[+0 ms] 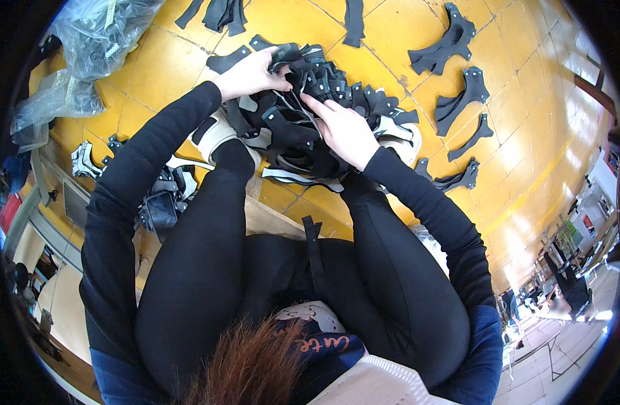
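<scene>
Two hands work in a heap of black cut pieces (310,115) on a yellow tiled floor (161,67), between the person's feet. The left hand (251,74), at eleven o'clock of the heap, has its fingers curled over the top pieces and its thumb tucked against them, so it is partly closed and gripping the pile's upper edge. The right hand (347,131), at four o'clock of the heap, lies flatter, its fingers stretched toward the centre and pinching one thin black piece; how firmly it grips I cannot tell. The heap sits directly under and between both hands, touching both. Pale shoes (219,135) show at either side of the heap, partly buried by the pieces, and the black-clad knees (209,256) rise below at six o'clock, hiding the heap's near edge. A wooden seat edge (273,219) shows between the legs. Outward, loose stacks of curved black pieces (458,74) lie at two o'clock, well apart from the hands, and more black pieces (219,13) lie at twelve o'clock near the rim. A clear plastic bag (97,37) with dark contents lies at ten o'clock. At eight o'clock, beside the left leg, a cluster of black and white strapped parts (158,196) rests on the floor.
</scene>
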Motion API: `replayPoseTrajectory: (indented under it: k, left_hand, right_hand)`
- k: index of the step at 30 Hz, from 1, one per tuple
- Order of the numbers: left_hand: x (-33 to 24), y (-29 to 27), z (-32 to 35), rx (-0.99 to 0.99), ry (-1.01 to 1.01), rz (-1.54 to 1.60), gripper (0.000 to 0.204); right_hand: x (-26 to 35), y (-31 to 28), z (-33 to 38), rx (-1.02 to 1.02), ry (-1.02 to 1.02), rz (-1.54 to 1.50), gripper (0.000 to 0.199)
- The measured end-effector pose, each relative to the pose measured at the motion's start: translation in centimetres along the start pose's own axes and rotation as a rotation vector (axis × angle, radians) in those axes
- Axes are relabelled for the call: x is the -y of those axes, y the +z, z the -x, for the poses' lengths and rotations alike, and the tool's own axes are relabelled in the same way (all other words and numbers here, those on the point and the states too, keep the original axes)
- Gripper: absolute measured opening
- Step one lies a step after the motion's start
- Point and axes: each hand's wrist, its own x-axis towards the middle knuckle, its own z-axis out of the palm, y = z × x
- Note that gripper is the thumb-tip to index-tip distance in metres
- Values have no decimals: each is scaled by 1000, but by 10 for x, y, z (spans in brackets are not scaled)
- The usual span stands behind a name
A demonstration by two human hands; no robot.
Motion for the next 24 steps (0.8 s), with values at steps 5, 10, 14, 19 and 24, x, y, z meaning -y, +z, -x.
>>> replayPoseTrajectory:
  k: [5, 10, 14, 19, 24]
  left_hand:
    - [16, 6, -16, 26, 124, 109, 46]
    - [9, -2, -12, 91, 70, 38, 31]
    - [6, -5, -7, 141, 0, 40, 19]
    - [0, -7, -6, 163, -14, 96, 18]
    - [3, -10, -6, 186, -34, 66, 18]
  right_hand:
    - [-3, 0, -4, 23, -48, 10, 46]
    - [-8, -1, -7, -18, -84, -57, 37]
    - [-17, -6, -14, -213, 19, -316, 24]
    - [-38, -8, -31, -42, 331, -562, 32]
    - [-44, -8, -49, 13, 432, -682, 32]
